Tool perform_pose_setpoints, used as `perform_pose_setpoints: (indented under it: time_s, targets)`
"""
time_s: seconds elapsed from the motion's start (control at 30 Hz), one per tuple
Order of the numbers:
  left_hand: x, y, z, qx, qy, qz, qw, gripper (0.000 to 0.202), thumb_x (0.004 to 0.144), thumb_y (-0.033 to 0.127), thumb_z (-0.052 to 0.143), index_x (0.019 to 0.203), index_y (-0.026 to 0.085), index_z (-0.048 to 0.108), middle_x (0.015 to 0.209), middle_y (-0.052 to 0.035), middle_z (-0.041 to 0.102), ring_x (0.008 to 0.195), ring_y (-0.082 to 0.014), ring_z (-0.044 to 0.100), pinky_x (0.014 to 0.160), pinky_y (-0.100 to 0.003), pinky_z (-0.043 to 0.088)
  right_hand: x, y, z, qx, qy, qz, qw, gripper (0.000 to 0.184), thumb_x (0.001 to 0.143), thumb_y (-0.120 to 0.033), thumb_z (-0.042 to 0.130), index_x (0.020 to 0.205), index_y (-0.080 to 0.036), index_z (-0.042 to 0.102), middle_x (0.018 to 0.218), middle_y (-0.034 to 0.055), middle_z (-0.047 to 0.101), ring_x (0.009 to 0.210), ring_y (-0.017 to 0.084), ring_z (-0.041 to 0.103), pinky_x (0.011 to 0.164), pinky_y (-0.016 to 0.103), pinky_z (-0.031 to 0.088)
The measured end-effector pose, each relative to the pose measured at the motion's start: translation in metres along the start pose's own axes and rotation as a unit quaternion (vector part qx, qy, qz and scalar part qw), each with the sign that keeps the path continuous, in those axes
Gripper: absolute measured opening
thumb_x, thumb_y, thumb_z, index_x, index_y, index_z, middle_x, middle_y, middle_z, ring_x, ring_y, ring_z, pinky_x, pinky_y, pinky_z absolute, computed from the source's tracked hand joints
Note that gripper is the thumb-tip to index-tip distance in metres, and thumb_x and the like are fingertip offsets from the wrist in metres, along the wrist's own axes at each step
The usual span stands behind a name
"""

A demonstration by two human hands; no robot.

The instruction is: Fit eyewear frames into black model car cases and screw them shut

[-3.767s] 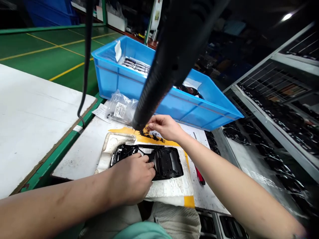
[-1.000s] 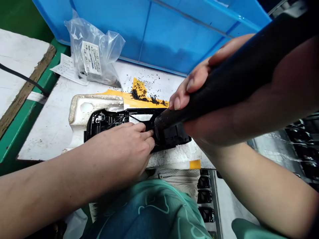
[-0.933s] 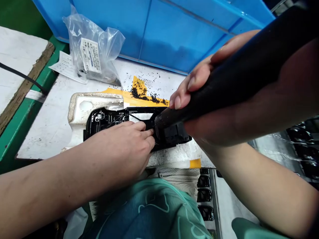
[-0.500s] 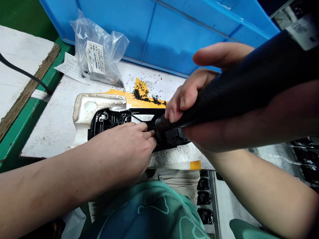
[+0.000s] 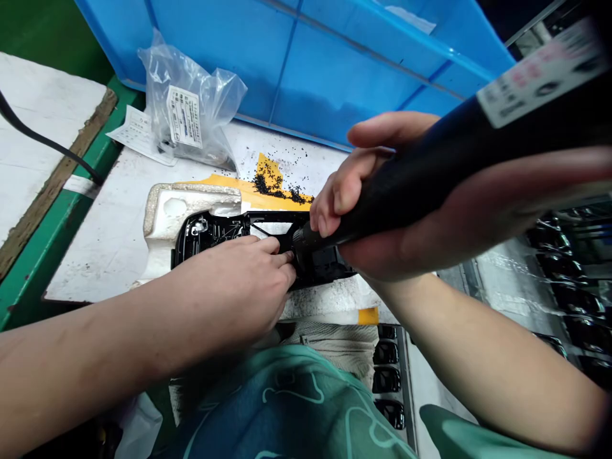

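Note:
My right hand is wrapped around a thick black handheld tool with a white label near its far end. The tool's narrow tip rests on a glossy black plastic housing, which lies in a white moulded cradle. My left hand lies over the housing with its fingertips pressed close beside the tip. The hand and tool hide the housing's middle and right part.
Behind the cradle, black crumbs are scattered over yellow tape on the white bench board. A plastic bag and a large blue crate stand beyond. Rows of black parts sit below and right.
My right hand has taken hold of the black tool, and its tip has come down onto the housing. The view has tilted down and closer. My left hand stays on the housing.

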State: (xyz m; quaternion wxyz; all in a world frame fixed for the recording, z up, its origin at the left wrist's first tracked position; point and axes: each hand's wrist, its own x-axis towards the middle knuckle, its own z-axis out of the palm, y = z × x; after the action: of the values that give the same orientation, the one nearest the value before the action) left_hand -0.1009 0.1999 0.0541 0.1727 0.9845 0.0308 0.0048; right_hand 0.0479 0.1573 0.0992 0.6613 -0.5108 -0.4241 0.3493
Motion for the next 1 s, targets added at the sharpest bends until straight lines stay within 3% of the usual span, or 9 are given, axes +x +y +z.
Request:
perform_pose_setpoints:
  time_s: [0.07, 0.2, 0.3, 0.4, 0.47, 0.53, 0.7, 0.87, 1.0]
  targets:
    - [0.000, 0.001, -0.001, 0.013, 0.007, 0.007, 1.000, 0.024, 0.094, 0.027, 0.049, 0.103, 0.016, 0.069, 0.096, -0.0056, 0.071, 0.093, -0.0250, 0.060, 0.085, -0.042, 0.044, -0.002, -0.001, 0.002, 0.022, 0.024, -0.026, 0.999, 0.054, 0.068, -0.072, 0.069, 0.090, -0.024, 0.059, 0.052, -0.0040, 0.052, 0.040, 0.018, 0.050, 0.040, 0.033, 0.036]
    - [0.000, 0.003, -0.005, 0.014, 0.002, -0.018, 1.000, 0.029, 0.097, 0.029, 0.046, 0.110, 0.015, 0.067, 0.104, -0.0079, 0.072, 0.095, -0.0257, 0.061, 0.083, -0.041, 0.045, 0.007, -0.025, 0.000, 0.005, -0.018, -0.016, 1.000, 0.060, 0.064, -0.074, 0.071, 0.092, -0.022, 0.060, 0.047, -0.0052, 0.052, 0.038, 0.019, 0.051, 0.038, 0.035, 0.040]
    - [0.000, 0.004, -0.006, 0.001, -0.006, -0.030, 1.000, 0.033, 0.097, 0.032, 0.046, 0.118, 0.015, 0.065, 0.117, -0.0088, 0.070, 0.104, -0.0274, 0.061, 0.088, -0.043, 0.046, 0.029, -0.048, -0.011, -0.004, 0.012, -0.134, 0.991, 0.053, 0.070, -0.075, 0.065, 0.087, -0.026, 0.057, 0.052, -0.0055, 0.052, 0.044, 0.018, 0.052, 0.042, 0.035, 0.045]
    - [0.000, 0.004, -0.008, -0.006, -0.008, -0.033, 0.999, 0.038, 0.095, 0.034, 0.050, 0.125, 0.014, 0.062, 0.127, -0.0115, 0.066, 0.112, -0.0298, 0.060, 0.094, -0.045, 0.045, 0.058, -0.047, -0.027, -0.026, 0.074, -0.246, 0.966, 0.038, 0.084, -0.062, 0.056, 0.091, -0.026, 0.061, 0.060, -0.0048, 0.053, 0.048, 0.015, 0.054, 0.041, 0.029, 0.043]
    - [0.000, 0.004, -0.008, -0.008, -0.011, -0.035, 0.999, 0.041, 0.094, 0.036, 0.051, 0.127, 0.013, 0.061, 0.133, -0.0137, 0.063, 0.117, -0.0324, 0.059, 0.097, -0.048, 0.045, 0.075, -0.029, -0.038, -0.060, 0.097, -0.231, 0.966, 0.037, 0.090, -0.059, 0.049, 0.087, -0.024, 0.062, 0.056, -0.0037, 0.053, 0.047, 0.017, 0.058, 0.039, 0.028, 0.043]
    - [-0.001, 0.004, -0.008, -0.008, -0.014, -0.038, 0.999, 0.041, 0.093, 0.037, 0.053, 0.125, 0.013, 0.063, 0.136, -0.0154, 0.061, 0.119, -0.0346, 0.058, 0.096, -0.049, 0.046, 0.087, -0.005, -0.049, -0.065, 0.111, -0.218, 0.968, 0.044, 0.089, -0.066, 0.050, 0.085, -0.024, 0.062, 0.052, -0.0033, 0.053, 0.042, 0.018, 0.057, 0.038, 0.029, 0.042]
    - [-0.001, 0.004, -0.005, -0.007, -0.003, -0.041, 0.999, 0.040, 0.092, 0.039, 0.053, 0.121, 0.013, 0.065, 0.135, -0.0154, 0.062, 0.119, -0.0349, 0.059, 0.096, -0.050, 0.049, 0.094, 0.036, -0.065, -0.030, 0.088, -0.177, 0.980, 0.042, 0.085, -0.067, 0.058, 0.086, -0.026, 0.062, 0.055, -0.0031, 0.056, 0.043, 0.017, 0.057, 0.040, 0.030, 0.043]
    - [-0.002, 0.004, -0.005, -0.030, -0.015, -0.045, 0.998, 0.042, 0.093, 0.041, 0.053, 0.124, 0.014, 0.063, 0.136, -0.0148, 0.061, 0.123, -0.0347, 0.056, 0.102, -0.052, 0.046, 0.090, 0.043, -0.068, -0.012, 0.097, -0.169, 0.981, 0.043, 0.084, -0.069, 0.058, 0.086, -0.026, 0.062, 0.055, -0.0037, 0.055, 0.043, 0.016, 0.056, 0.040, 0.029, 0.042]
    - [-0.001, 0.004, -0.016, -0.085, -0.026, -0.044, 0.995, 0.039, 0.093, 0.040, 0.055, 0.124, 0.017, 0.062, 0.130, -0.0125, 0.064, 0.118, -0.0337, 0.058, 0.098, -0.051, 0.048, 0.086, 0.028, -0.065, -0.003, 0.114, -0.167, 0.979, 0.044, 0.079, -0.073, 0.060, 0.084, -0.029, 0.062, 0.056, -0.0046, 0.055, 0.044, 0.016, 0.056, 0.042, 0.030, 0.044]
